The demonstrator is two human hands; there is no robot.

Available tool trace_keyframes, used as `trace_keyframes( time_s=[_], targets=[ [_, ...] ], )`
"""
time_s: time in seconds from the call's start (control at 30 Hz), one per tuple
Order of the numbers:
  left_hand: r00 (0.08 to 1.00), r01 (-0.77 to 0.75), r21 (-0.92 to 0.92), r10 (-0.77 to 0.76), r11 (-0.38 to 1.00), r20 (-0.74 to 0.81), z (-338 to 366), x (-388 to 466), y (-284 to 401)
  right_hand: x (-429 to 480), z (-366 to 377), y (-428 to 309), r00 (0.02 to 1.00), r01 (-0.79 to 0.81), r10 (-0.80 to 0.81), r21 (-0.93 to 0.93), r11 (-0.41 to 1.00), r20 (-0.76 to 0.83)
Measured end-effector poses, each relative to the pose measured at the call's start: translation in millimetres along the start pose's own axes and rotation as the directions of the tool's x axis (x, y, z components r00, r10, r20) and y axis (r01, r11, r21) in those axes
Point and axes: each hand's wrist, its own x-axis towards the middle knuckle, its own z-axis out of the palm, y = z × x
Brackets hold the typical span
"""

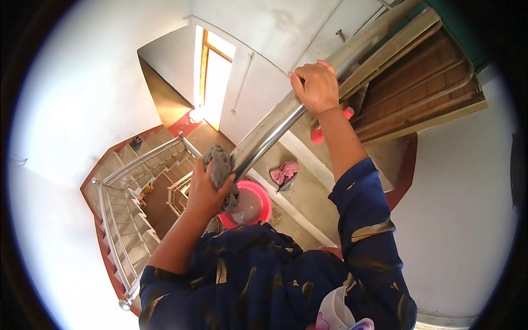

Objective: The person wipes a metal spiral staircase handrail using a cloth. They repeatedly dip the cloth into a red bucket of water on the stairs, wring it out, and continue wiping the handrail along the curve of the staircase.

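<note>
A thick metal handrail slopes from the upper right down to the middle of the view. Its underside is shiny, while the upper face looks dull. My left hand holds a crumpled wet-looking grey cloth against the rail's lower end, which the cloth and fingers partly cover. Higher up, my right hand is wrapped over the same rail, thumb on the left side. Under the left hand stands a pink plastic basin with cloudy water and something pale in it.
A pink cloth lies on a concrete step. Brown wooden furniture stands at the right, near a red object. Metal balusters enclose the stairwell, with shoes on a stair. A bright window lies beyond.
</note>
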Motion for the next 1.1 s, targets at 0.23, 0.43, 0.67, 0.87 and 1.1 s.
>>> trace_keyframes(
  time_s=[0.23,0.43,0.67,0.87,1.1],
  targets=[
    [0.995,-0.104,-0.215,0.099,0.971,-0.034,18,78,58,2,-1,-1,0.999,0.026,-0.025,-0.038,0.999,0.030],
    [0.999,-0.027,-0.298,0.036,0.954,0.024,28,92,64,1,-1,-1,0.999,0.038,-0.036,-0.065,0.997,0.032],
    [0.996,-0.069,-0.042,0.066,0.997,-0.062,8,2,1,0,1,1,0.999,0.034,-0.034,-0.011,0.999,-0.021],
    [0.994,-0.088,-0.153,0.076,0.984,-0.083,17,24,11,-1,2,1,0.999,0.027,-0.027,0.006,1.000,-0.027],
    [0.951,-0.295,-0.101,0.282,0.950,-0.129,48,126,106,0,0,2,0.999,0.045,-0.045,-0.025,0.999,-0.009]
  ],
)
